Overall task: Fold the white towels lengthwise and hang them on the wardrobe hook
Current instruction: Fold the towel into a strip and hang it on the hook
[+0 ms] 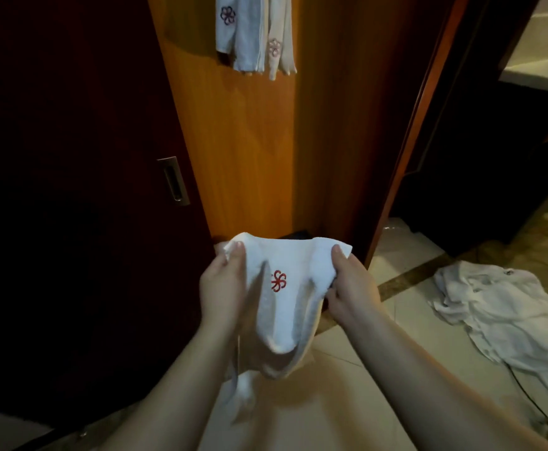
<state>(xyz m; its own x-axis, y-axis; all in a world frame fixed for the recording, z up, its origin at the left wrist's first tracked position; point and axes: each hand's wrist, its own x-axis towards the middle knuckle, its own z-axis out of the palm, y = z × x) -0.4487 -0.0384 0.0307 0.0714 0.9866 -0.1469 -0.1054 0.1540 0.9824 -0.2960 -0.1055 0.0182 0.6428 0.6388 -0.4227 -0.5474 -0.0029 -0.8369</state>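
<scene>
A: What is the room like?
B: There is a big orange-brown wooden wardrobe point(259, 141) in front, with a dark door point(70, 190) on its left. The floor point(406, 255) has pale tiles.

A: Where is the towel?
B: A white towel point(282, 297) with a red flower on it is up in the air, low down in front of the wardrobe. It sags in the middle between two hands.

A: What are the hands doing?
B: The left hand point(222, 284) pinches the left top corner, thumb on top. The right hand point(350, 288) grips the right top corner with curled fingers.

A: Are there more towels?
B: Yes. Some hanging towels point(253, 34) dangle high up on the wardrobe. A messy pile of white towels point(500, 307) lies on the floor to the right.
</scene>
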